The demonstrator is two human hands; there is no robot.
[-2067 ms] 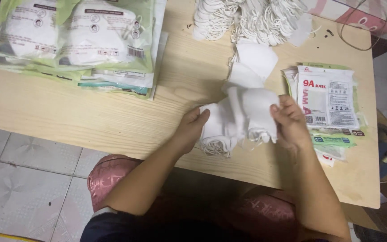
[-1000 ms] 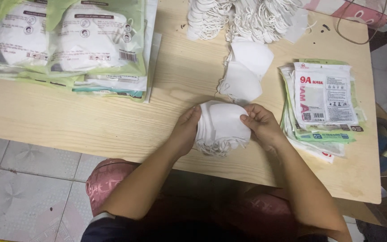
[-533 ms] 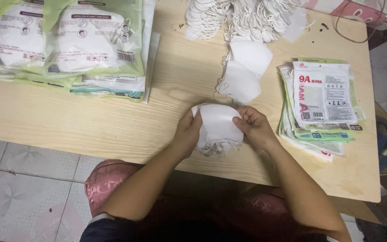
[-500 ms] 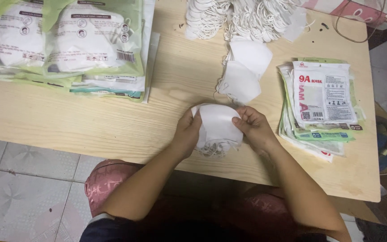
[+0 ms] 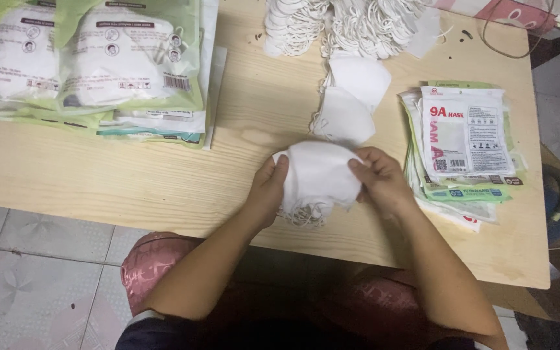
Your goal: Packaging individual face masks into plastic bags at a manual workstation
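Note:
Over the near middle of a light wooden table (image 5: 111, 175), both my hands grip a small stack of white face masks (image 5: 319, 175). My left hand (image 5: 268, 191) clasps the stack's left edge with the thumb on top. My right hand (image 5: 378, 178) pinches its right edge. Thin ear loops hang from the bottom of the stack. Just behind it lie two loose white masks (image 5: 351, 97), overlapping each other.
A big heap of white masks with loops (image 5: 351, 26) sits at the far edge. Flat empty packets (image 5: 465, 142) are piled at the right. Filled green-and-clear mask packs (image 5: 92, 65) are stacked at the far left. A cable (image 5: 520, 39) lies far right. Tiled floor shows below.
The spread masks have been gathered into one compact stack and squared between both hands, which have drawn a little closer to the table's near edge.

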